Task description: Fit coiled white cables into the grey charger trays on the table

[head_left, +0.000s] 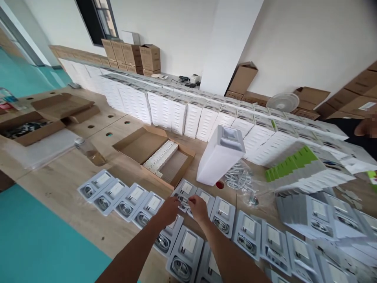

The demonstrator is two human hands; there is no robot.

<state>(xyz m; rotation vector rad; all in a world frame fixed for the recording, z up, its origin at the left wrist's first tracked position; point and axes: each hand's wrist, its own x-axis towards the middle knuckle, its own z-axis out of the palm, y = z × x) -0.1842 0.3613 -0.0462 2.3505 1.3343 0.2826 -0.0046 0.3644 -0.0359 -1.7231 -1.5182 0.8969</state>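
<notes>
Inward from the near edge of the table (119,125), the left hand (169,211) and right hand (199,206) both pinch a coiled cable (183,201) at a grey tray (178,191); uneven release could let the coil spring open, and a low sweep could shift neighbouring trays (230,225)

Scene bright, light diffuse; main source unclear, though window (107,17) at upper left showed daylight. Pillar (228,43) paler, wall (294,47) to its right greyer. Shadows soft, faint on counter (73,165). Pale sheen lay on teal floor (44,70) at far left; small glints on clear plastic bag (262,190). Wide lens leaned uprights outward, stretched edges. Top right corner darkened; pixelated patch at right edge. Print on trays (188,236) too small to read.
</notes>
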